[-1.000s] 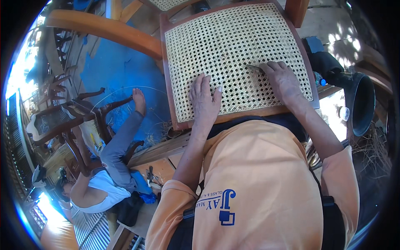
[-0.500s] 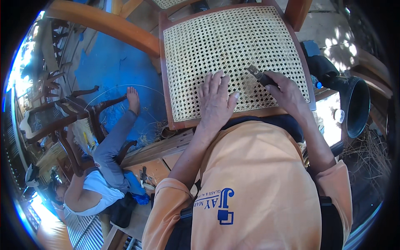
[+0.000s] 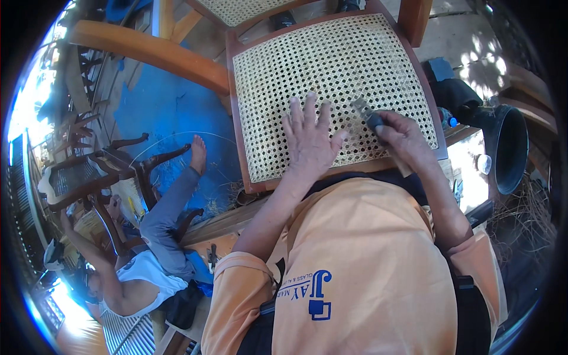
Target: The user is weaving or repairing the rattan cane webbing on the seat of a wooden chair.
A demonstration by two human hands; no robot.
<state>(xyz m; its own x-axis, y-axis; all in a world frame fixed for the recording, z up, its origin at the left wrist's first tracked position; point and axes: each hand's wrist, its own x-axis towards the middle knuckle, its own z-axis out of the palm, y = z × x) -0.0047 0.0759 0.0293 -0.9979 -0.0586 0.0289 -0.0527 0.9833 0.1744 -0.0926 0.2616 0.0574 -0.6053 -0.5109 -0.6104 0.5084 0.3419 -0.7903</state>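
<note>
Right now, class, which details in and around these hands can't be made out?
In the head view:
Metal-tipped tool: handle partly covered by the right hand.
Left hand: palm hidden behind its back.
Cane seat: underside hidden by its top.
Second cane panel: cut off by the upper edge.

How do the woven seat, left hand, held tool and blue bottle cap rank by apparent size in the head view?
1. Woven seat
2. Left hand
3. Held tool, partly covered
4. Blue bottle cap
</note>
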